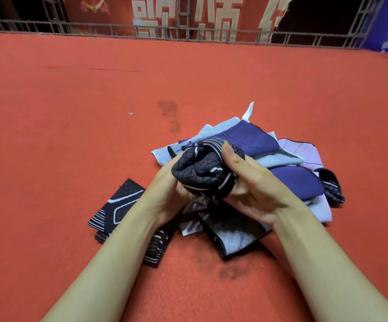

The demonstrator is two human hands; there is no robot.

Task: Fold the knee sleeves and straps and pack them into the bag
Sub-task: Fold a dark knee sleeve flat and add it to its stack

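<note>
Both hands hold a rolled black knee sleeve [203,175] above the red carpet [72,112]: the left hand [165,194] cups it from beneath with curled fingers, and the right hand [253,189] wraps its side, thumb [231,154] pressed on top. Directly behind the roll lies a pile of blue and grey sleeves [258,145]; a flat black sleeve [118,205] lies left of the roll, beneath the left forearm.
</note>
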